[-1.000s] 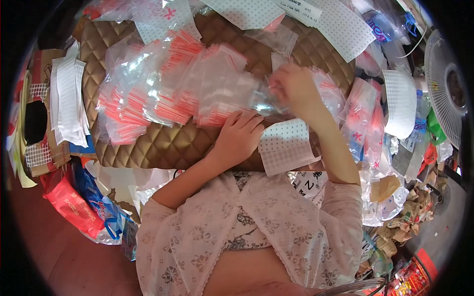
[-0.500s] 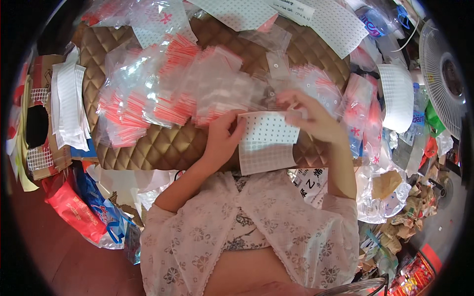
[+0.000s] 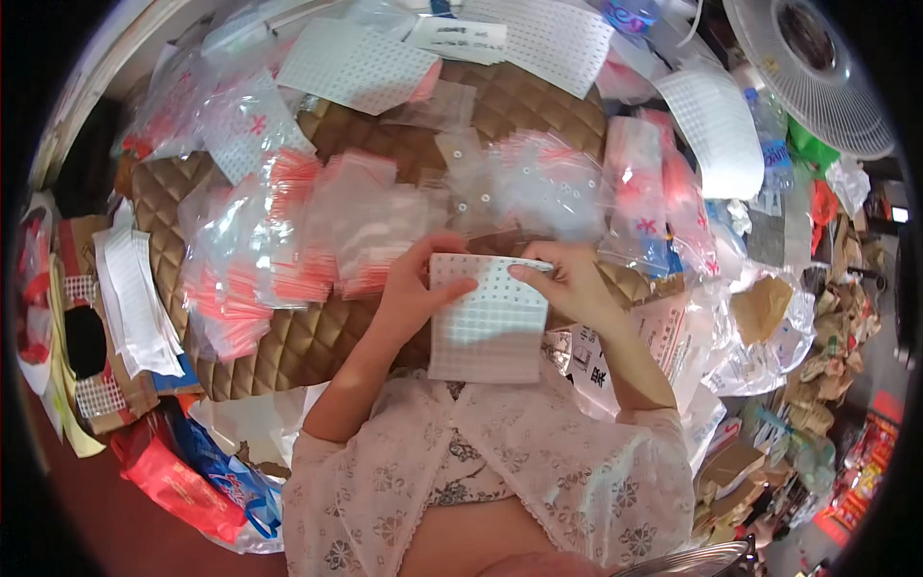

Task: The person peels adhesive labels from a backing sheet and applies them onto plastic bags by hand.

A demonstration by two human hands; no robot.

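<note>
Now, at the far left, a stack of white sheets [image 3: 135, 298] lies beside the brown quilted cushion [image 3: 288, 351], and small clear bags with red strips [image 3: 260, 260] cover the cushion. Near the middle, the left hand [image 3: 415, 288] grips the left edge of a white dotted sheet [image 3: 486, 322], thumb on top. The right hand [image 3: 567, 284] pinches its upper right corner between thumb and fingers. Far right stands a white fan [image 3: 817, 67].
</note>
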